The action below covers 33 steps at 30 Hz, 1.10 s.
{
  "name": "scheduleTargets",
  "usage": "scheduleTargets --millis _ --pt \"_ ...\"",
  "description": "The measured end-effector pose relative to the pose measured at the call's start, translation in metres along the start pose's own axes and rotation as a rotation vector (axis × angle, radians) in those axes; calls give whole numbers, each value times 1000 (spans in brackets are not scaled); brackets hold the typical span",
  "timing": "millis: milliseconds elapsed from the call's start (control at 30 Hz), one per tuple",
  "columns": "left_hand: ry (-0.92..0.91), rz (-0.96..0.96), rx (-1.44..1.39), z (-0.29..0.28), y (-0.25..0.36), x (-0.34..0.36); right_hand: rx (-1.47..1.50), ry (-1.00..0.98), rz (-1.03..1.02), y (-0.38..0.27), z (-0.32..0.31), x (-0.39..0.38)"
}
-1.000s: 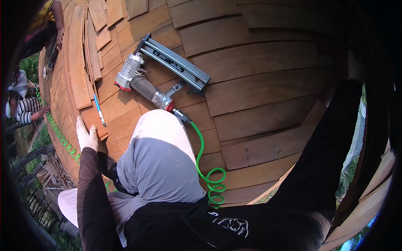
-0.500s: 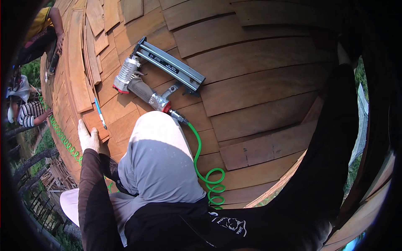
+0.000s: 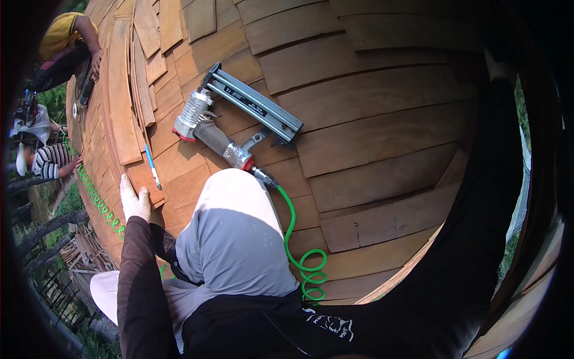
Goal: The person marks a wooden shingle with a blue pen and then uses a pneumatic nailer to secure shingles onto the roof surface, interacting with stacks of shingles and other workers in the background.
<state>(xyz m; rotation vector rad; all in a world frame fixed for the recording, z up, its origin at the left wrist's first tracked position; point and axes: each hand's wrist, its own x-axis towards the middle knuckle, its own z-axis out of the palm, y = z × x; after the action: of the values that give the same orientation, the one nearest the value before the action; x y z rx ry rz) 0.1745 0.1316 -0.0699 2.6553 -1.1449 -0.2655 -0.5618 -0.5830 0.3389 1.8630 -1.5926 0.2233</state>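
Observation:
My left hand [image 3: 136, 201], in a pale glove, grips the near end of a reddish-brown wooden shingle [image 3: 142, 178], with the fingers along its left edge and the thumb at its near edge. A blue and white pen [image 3: 153, 167] lies on the wood just right of that hand. Beyond my raised knee, a silver and grey pneumatic nail gun [image 3: 218, 127] rests on its side on the shingles, joined to a green coiled air hose [image 3: 292, 222]. My right arm stretches to the far right; my right hand [image 3: 496, 67] is in deep shadow there, its fingers hidden.
Overlapping wooden shingles [image 3: 382, 143] cover the curved, sloping roof. Loose boards [image 3: 124, 102] lie in a stack at the upper left. Two people, one in a yellow top [image 3: 60, 36] and one in a striped sleeve [image 3: 51, 160], are at the left edge. Another green hose [image 3: 98, 203] runs there.
The whole view has shifted, so the nail gun, pen and shingles appear slightly farther right and lower. My left hand keeps its place on the shingle.

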Motion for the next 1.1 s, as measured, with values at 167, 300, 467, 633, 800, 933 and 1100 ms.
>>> scheduleTargets --millis 167,300,467,633,800,933,1100 --pt "-1 -27 -9 -9 16 -6 -45 97 86 -2 10 18" --pt "-10 -55 13 -21 23 -11 -77 64 194 -7 18 11" --pt "-36 -107 28 -29 35 -9 -105 -22 325 0 29 4" --pt "-84 -152 53 -34 42 -12 -141 -81 348 -3 27 6" --pt "-109 -167 61 -34 48 -5 -147 -106 343 -9 37 17" --pt "-120 -211 18 -41 57 -4 -151 -122 337 -12 34 23" --pt "-104 -180 53 -34 40 -9 -145 -137 318 -24 31 25"
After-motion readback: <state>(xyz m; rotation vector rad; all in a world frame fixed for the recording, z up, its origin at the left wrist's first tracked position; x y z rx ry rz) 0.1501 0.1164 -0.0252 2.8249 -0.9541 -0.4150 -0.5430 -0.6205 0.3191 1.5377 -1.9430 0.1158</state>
